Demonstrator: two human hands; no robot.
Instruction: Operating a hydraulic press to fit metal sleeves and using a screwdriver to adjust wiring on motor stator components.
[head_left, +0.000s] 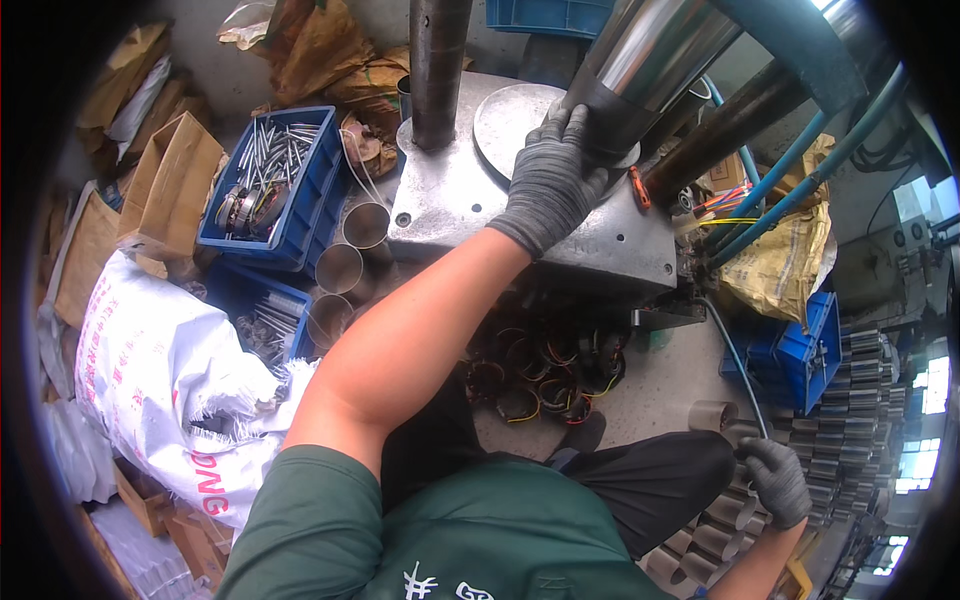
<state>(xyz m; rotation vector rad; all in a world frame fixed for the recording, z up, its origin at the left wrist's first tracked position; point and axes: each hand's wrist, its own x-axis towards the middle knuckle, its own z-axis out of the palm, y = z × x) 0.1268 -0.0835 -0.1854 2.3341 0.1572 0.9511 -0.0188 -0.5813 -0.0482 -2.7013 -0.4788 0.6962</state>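
In a grey glove, my left hand (555, 180) reaches up to the press. Its fingers and thumb are spread around the near side of a dark metal sleeve (610, 115). This sleeve sits under a shiny steel cylinder (665, 50), over the round plate (500, 120) of the press bed (440, 200). My right hand (778, 482), also gloved, is low on the right beside my knee. Its fingers are curled at the end of a thin blue-grey rod or hose (735, 355) that runs down from the press; the grip itself is partly hidden.
Blue crates (290, 215) of metal parts and a white woven sack (170, 370) stand left. Open metal tubes (340, 268) are beside the press. Wired coils (540, 380) lie beneath it. Stacked metal cylinders (850, 400) fill the right. Steel columns (437, 70) and blue hoses (800, 185) flank the press.
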